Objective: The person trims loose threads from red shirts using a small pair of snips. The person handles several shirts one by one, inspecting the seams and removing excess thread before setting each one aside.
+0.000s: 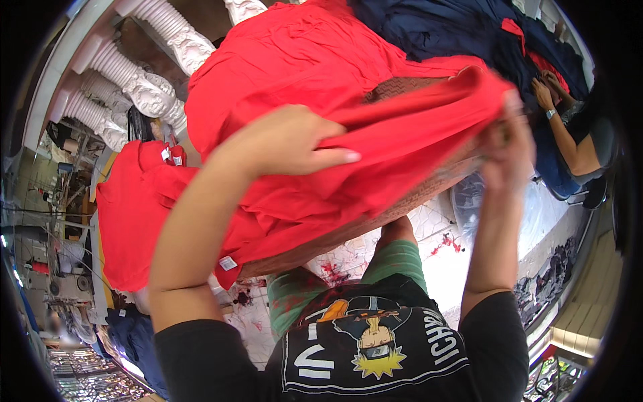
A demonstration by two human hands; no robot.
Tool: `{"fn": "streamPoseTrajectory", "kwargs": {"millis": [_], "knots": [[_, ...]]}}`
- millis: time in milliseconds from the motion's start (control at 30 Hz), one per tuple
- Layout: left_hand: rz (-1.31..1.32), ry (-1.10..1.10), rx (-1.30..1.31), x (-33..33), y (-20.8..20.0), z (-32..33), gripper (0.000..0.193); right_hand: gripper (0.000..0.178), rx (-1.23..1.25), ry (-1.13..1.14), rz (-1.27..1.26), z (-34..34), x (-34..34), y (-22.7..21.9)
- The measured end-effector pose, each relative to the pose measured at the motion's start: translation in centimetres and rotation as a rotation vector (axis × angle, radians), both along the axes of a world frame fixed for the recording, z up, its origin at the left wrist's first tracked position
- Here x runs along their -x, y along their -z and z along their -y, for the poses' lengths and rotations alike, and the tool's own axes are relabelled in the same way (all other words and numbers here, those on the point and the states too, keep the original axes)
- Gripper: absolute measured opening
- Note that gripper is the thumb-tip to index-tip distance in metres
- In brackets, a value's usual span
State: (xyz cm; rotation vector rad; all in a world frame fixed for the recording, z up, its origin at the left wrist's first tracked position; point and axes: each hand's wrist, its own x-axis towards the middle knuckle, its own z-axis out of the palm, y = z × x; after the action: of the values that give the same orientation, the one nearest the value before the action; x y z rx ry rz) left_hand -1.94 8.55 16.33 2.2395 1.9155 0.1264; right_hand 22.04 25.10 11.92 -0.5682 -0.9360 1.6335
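A red garment [402, 144] is stretched up between my two hands, above a brown patterned surface. My left hand [298, 141] is closed on its cloth near the middle, with the thumb pointing right and some fingers hidden. At the far right end of the cloth, my right hand [508, 144] grips the edge; motion blurs its fingers. Below my left hand, red cloth hangs in folds over the near edge of the surface, with a white label [228, 263] at its lower corner.
A large heap of red cloth [288, 47] lies beyond my hands, with dark navy cloth [429, 27] behind it. More red cloth [127, 221] drapes at left, below white ornate balusters [147, 90]. Another person's hand [543, 94] touches dark cloth at right. Scraps litter the tiled floor [429, 268].
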Motion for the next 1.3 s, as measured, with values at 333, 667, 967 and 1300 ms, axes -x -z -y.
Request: {"fn": "streamPoseTrajectory", "kwargs": {"millis": [333, 667, 967, 1300], "knots": [[-1.254, -0.875, -0.642, 8.6, -15.4, 9.8, 0.057, 0.032, -0.545, -0.014, 0.000, -10.9, 5.5, -15.0], [0.148, -0.946, -0.163, -3.6, 5.3, 15.4, 0.072, 0.017, -0.297, -0.496, 0.369, -7.4, -1.5, 7.9], [0.658, -0.645, -0.174, -5.4, 9.5, 16.9, 0.036, 0.023, -0.401, -0.308, 0.938, -6.4, -4.9, 10.0], [0.477, -0.619, -0.464, -3.4, 16.7, 4.3, 0.031, 0.018, -0.861, -0.428, 0.908, 1.1, 2.4, 14.5]]}}
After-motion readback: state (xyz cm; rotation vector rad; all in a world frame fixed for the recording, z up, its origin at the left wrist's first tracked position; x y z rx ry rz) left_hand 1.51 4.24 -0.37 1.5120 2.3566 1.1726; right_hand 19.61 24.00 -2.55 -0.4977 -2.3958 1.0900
